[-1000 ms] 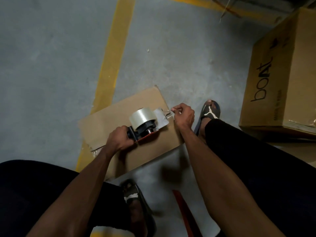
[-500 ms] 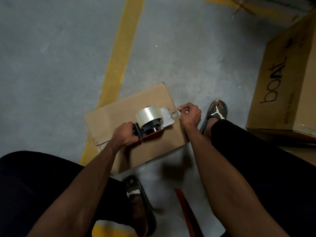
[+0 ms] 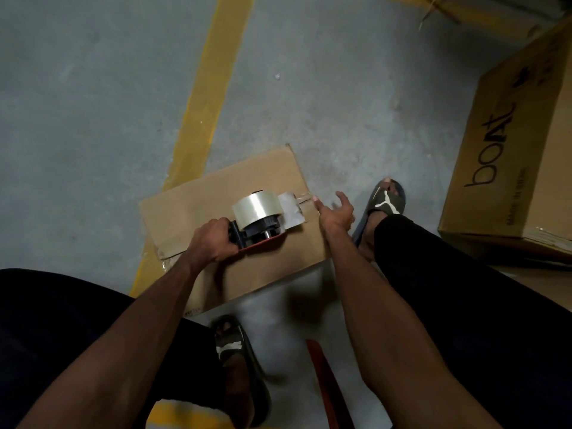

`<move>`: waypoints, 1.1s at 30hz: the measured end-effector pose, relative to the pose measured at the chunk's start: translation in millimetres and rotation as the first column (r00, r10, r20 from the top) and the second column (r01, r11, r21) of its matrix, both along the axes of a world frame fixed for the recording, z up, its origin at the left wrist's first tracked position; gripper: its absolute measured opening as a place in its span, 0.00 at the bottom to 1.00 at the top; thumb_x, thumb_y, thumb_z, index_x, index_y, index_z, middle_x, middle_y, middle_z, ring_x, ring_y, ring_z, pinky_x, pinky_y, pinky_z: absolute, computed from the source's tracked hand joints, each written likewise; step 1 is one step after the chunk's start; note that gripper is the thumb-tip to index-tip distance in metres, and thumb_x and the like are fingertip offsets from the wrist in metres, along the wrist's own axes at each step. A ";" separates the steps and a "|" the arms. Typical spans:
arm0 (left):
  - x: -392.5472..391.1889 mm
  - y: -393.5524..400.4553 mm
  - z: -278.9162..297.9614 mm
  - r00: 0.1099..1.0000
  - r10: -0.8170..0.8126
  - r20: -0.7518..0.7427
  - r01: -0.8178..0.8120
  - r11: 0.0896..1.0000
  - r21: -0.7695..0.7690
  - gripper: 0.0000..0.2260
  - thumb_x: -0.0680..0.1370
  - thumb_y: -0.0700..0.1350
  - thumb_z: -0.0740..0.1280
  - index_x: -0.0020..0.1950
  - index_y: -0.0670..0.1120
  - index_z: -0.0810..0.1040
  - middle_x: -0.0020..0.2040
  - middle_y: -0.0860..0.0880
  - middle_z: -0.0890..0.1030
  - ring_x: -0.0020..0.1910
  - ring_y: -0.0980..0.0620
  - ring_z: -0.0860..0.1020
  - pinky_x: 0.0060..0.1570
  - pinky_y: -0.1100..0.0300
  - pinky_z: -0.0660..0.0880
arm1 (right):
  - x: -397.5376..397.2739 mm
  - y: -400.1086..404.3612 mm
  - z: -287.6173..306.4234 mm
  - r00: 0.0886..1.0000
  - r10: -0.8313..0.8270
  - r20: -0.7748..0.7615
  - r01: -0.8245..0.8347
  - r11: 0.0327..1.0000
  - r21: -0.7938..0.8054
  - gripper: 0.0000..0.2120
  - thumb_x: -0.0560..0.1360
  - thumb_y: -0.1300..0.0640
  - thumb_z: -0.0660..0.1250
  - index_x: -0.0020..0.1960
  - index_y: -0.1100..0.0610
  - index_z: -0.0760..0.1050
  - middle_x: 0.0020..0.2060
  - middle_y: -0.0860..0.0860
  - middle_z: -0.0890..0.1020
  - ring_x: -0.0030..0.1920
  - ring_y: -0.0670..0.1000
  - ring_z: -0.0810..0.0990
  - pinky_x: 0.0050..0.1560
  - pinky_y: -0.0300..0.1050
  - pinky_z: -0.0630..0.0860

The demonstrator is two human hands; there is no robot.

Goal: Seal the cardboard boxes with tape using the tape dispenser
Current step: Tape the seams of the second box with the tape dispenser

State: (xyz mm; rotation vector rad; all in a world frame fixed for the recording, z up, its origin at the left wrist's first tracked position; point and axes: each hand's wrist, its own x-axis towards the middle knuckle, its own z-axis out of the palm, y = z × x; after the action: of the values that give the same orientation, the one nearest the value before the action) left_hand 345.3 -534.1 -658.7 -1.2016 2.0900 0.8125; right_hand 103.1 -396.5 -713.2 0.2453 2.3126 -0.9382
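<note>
A small brown cardboard box [image 3: 198, 205] lies on the concrete floor between my feet. On its top sits a red and black tape dispenser [image 3: 263, 227] with a roll of clear tape. My left hand [image 3: 212, 239] grips the dispenser's handle. A short strip of clear tape runs from the dispenser's front toward the box's right edge. My right hand [image 3: 335, 213] hovers at that right edge with fingers spread and relaxed, the thumb close to the tape end, holding nothing.
A large cardboard box [image 3: 510, 150] printed "boat" stands at the right. A yellow painted line [image 3: 213, 82] crosses the floor behind the small box. My sandalled feet [image 3: 383, 205] flank the box, and a red strip [image 3: 325, 382] lies on the floor near me.
My right hand has let go of the tape end it pinched and opened its fingers. The left hand still grips the dispenser on the box.
</note>
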 end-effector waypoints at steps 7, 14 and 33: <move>-1.5 0.6 3.8 1.000 -0.003 -0.009 0.003 1.000 -0.006 0.25 0.70 0.60 0.73 0.56 0.42 0.75 0.55 0.38 0.81 0.52 0.36 0.80 0.49 0.50 0.76 | 35.9 -2.6 8.6 0.861 0.402 -0.311 -0.435 0.899 -0.042 0.21 0.82 0.41 0.62 0.58 0.57 0.81 0.47 0.57 0.85 0.48 0.59 0.82 0.50 0.51 0.78; -2.6 1.7 6.5 1.000 -0.004 -0.012 0.003 1.000 -0.008 0.25 0.72 0.60 0.73 0.56 0.42 0.75 0.57 0.38 0.80 0.54 0.36 0.80 0.49 0.50 0.75 | 29.3 -1.0 6.3 0.633 0.774 -0.005 -0.739 0.606 0.295 0.32 0.84 0.45 0.58 0.81 0.59 0.53 0.77 0.61 0.65 0.75 0.65 0.66 0.71 0.63 0.65; -1.5 -0.7 2.5 1.000 -0.004 -0.006 0.004 1.000 0.020 0.26 0.71 0.60 0.73 0.58 0.42 0.75 0.57 0.39 0.80 0.54 0.36 0.80 0.50 0.50 0.77 | 23.9 -2.7 5.9 0.690 0.717 -0.093 -0.696 0.694 0.183 0.28 0.84 0.45 0.60 0.79 0.58 0.63 0.74 0.59 0.71 0.73 0.60 0.71 0.71 0.57 0.69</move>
State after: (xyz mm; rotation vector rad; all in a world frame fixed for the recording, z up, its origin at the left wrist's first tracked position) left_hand 343.8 -534.8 -656.2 -1.1850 2.0834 0.8343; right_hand 126.9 -399.2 -707.3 -0.6734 2.3017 -0.4009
